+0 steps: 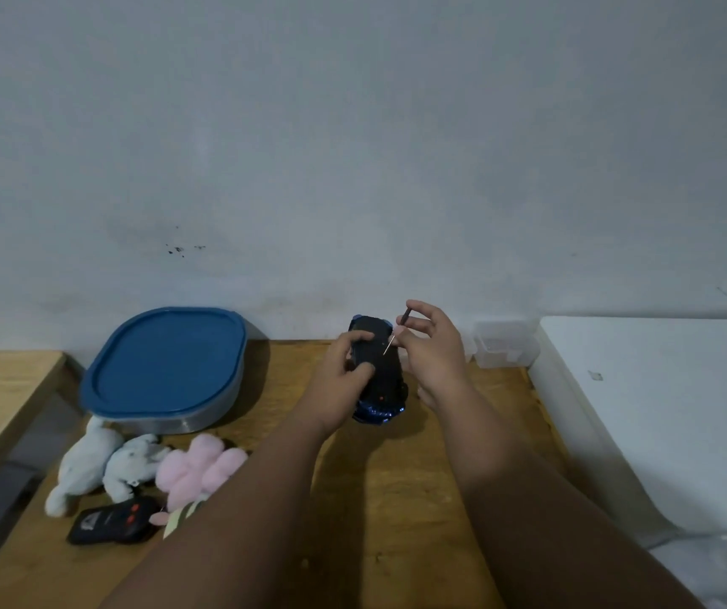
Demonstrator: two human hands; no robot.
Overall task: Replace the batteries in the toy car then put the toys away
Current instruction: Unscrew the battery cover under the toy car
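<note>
Remote [112, 522]: black, lying on the bench [375, 498] nearest us, beside the plush toys [142, 468].
Toy car [377, 367]: belly-up above the bench.
Left hand [344, 380]: gripping the car.
Right hand [430, 345]: pinching a thin screwdriver [397, 334] whose tip meets the underside.
Container [164, 367]: blue-lidded, behind the plushes.

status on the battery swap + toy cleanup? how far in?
Early. Nothing looks finished. In hand: left hand holds the toy car upside down while right hand puts a small screwdriver to its underside, apparently at the battery cover. No batteries are visible. Left: the swap, then stowing the plush toys and remote; the blue-lidded container is closed.
</note>
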